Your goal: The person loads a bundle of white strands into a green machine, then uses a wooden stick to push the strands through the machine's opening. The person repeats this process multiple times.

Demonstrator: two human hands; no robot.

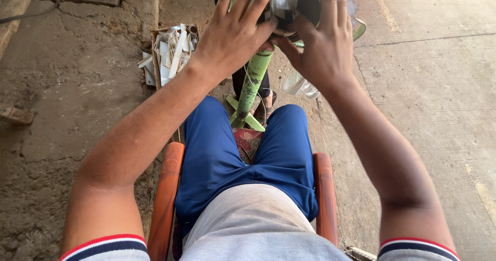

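Rough grey concrete floor (439, 101) lies under the person, whose left hand (235, 33) and right hand (323, 46) both wrap around a shiny round metal can (294, 5) atop a green metal post (253, 82).

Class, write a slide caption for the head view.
Both hands, left and right, hold a metal can atop a green stand.

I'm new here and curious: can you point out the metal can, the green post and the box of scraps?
Can (294, 5), head view, on its shiny side wall.
Green post (251, 85), head view, mid-shaft.
Box of scraps (170, 51), head view, on the white strips inside.
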